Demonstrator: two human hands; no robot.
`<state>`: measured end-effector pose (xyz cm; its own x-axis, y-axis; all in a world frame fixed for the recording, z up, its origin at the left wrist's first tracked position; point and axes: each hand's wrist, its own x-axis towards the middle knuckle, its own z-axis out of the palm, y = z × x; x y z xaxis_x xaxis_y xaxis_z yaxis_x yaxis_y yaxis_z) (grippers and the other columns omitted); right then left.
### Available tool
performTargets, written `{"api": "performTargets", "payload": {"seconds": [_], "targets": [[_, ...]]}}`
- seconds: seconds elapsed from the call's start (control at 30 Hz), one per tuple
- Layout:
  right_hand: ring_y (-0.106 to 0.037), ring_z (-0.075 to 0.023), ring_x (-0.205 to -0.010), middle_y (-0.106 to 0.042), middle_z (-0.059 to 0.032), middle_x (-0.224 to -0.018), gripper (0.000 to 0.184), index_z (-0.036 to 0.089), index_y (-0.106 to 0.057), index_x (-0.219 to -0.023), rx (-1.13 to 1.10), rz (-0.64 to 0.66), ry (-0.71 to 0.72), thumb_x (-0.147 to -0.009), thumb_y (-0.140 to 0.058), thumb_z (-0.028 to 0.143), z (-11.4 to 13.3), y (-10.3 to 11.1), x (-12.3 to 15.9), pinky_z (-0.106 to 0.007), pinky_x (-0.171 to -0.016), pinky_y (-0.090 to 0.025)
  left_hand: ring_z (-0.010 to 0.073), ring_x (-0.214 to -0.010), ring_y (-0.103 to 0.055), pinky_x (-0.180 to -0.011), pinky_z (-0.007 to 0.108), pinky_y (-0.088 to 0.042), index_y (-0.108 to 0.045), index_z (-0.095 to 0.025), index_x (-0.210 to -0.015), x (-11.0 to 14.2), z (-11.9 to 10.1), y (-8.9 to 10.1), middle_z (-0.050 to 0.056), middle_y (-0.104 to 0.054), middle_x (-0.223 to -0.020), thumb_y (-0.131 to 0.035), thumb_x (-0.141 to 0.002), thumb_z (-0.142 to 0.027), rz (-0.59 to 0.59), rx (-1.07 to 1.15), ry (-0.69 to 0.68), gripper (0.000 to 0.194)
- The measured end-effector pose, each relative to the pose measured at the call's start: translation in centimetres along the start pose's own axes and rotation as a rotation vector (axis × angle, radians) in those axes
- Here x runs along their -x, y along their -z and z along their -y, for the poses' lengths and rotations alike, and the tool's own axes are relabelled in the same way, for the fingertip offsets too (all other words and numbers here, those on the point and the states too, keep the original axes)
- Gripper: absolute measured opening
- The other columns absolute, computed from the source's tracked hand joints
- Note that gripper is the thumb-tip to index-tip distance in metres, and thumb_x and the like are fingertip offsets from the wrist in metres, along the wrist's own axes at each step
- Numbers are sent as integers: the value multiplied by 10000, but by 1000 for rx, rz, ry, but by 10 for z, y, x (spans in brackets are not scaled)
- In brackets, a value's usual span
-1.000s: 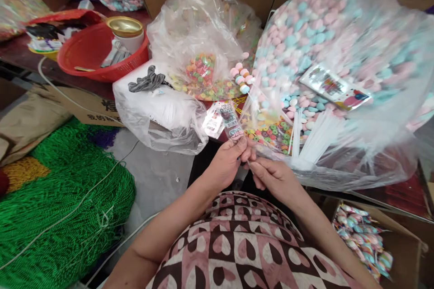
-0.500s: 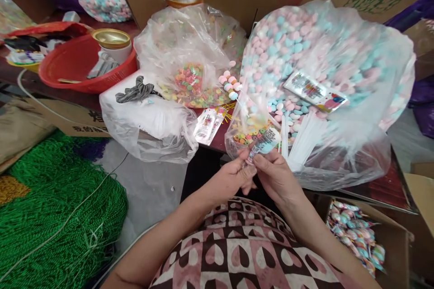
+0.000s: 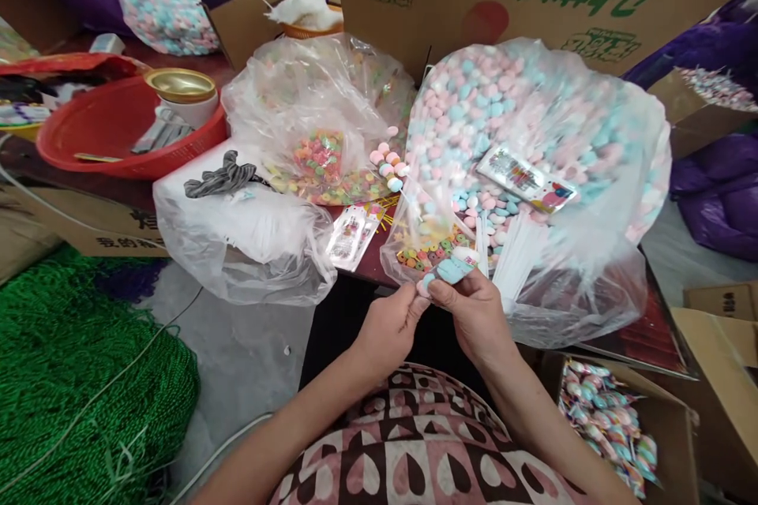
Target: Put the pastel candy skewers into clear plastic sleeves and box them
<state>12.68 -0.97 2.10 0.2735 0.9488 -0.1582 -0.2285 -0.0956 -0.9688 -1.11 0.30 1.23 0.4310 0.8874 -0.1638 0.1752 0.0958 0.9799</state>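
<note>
Both hands meet at the table's front edge around a small clear packet of pink and blue candies (image 3: pixel 455 267). My left hand (image 3: pixel 388 327) pinches its lower left end between thumb and fingers. My right hand (image 3: pixel 474 308) is closed on the packet's body, thumb on top. Just beyond lies a clear bag with ring-shaped candies (image 3: pixel 423 252). To the right, white sticks (image 3: pixel 515 256) lie at the front of a large bag of pink, blue and white candies (image 3: pixel 467 95). A stack of printed silver wrappers (image 3: pixel 524 177) rests on that bag.
On the left are a red basin (image 3: pixel 88 134), a white plastic bag (image 3: pixel 237 229) with a grey hair tie (image 3: pixel 219 173), and green cord (image 3: pixel 118 363) on the floor. More wrappers (image 3: pixel 354 237) lie mid-table. A carton of packed candies (image 3: pixel 607 418) sits below right.
The packet has turned in my hands: its printed side faced up before, and now the pink and blue candies show. My left fingers have closed more tightly. The view has shifted slightly.
</note>
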Motion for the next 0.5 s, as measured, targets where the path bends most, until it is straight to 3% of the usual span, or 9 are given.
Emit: {"api": "performTargets", "payload": {"seconds": [0.07, 0.1, 0.23, 0.37, 0.43, 0.5], "targets": [[-664, -182, -811, -724, -16, -875, 386, 216, -659, -880, 40, -2, 9, -630, -848, 440, 1, -2, -3, -337, -761, -557, 120, -564, -419, -591, 271, -322, -536, -205, -776, -1, 2, 2, -13, -518, -643, -499, -902, -511, -65, -147, -54, 334], [-660, -180, -785, -721, -16, -849, 376, 210, -661, -862, 89, 42, 1, -638, -840, 453, 3, 0, -6, -331, -738, -553, 117, -546, -412, -579, 269, -319, -535, -205, -771, -2, 3, 4, -21, -503, -615, -492, -902, -517, -54, -121, -51, 342], [-652, -170, -725, -731, -35, -856, 340, 209, -703, -935, 269, 180, -20, -733, -769, 474, 23, 19, -28, -291, -616, -517, 78, -400, -325, -549, 252, -383, -514, -201, -763, -5, 5, 15, -102, -322, -444, -509, -887, -571, -31, 375, 71, 390], [-659, -166, -743, -733, -26, -831, 250, 232, -722, -957, 315, 61, 150, -815, -713, 438, 47, 33, -35, -295, -648, -523, 33, -364, -277, -527, 224, -410, -524, -180, -744, -8, 2, 26, -124, -297, -450, -651, -824, -532, -144, 720, 133, 383], [-661, -180, -708, -705, -21, -748, 183, 244, -724, -918, 373, 133, 249, -866, -670, 412, 58, 33, -23, -316, -642, -538, 25, -358, -274, -514, 217, -415, -537, -170, -745, -9, 1, 31, -124, -302, -451, -678, -815, -506, -172, 806, 145, 371], [-673, -210, -772, -707, -46, -819, 174, 269, -716, -947, 426, 246, 397, -902, -630, 413, 66, 30, -7, -346, -650, -563, 24, -354, -278, -507, 215, -423, -543, -164, -744, -10, 0, 36, -125, -294, -446, -692, -813, -487, -209, 880, 140, 362]]}}
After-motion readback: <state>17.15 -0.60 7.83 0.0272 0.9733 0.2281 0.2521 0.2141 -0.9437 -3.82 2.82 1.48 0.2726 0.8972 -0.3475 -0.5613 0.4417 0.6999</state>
